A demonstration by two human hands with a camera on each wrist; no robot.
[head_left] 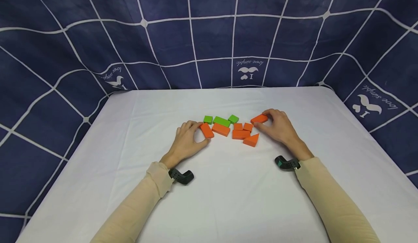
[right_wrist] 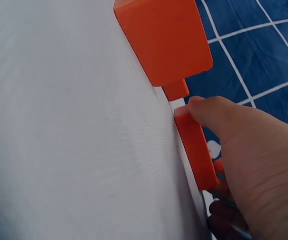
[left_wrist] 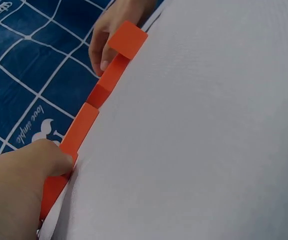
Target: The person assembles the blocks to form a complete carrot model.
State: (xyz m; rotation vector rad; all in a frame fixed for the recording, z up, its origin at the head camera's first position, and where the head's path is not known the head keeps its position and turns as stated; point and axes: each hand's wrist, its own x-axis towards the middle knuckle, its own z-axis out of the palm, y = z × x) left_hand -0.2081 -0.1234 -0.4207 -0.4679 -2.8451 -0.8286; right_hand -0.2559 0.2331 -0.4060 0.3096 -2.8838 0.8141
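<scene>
On the white table, my left hand (head_left: 187, 140) pinches a flat orange rectangular block (head_left: 207, 130) between thumb and fingers, at the left end of a group of blocks. My right hand (head_left: 279, 127) grips another orange rectangular block (head_left: 259, 119) at the group's right end; the right wrist view shows the thumb on one end of this block (right_wrist: 196, 150). Between the hands lie an orange rectangular block (head_left: 221, 130), two small orange blocks (head_left: 238, 126), a further orange rectangular block (head_left: 241, 134) and an orange triangular block (head_left: 252, 140). In the left wrist view, the thumb partly covers its block (left_wrist: 54, 195).
Behind the orange blocks sit a long green block (head_left: 221, 121) and two small green blocks (head_left: 208, 119), one to each side. A white cloth (head_left: 215, 192) covers the table. Dark blue fabric with white grid lines (head_left: 212, 36) hangs beyond its back and sides.
</scene>
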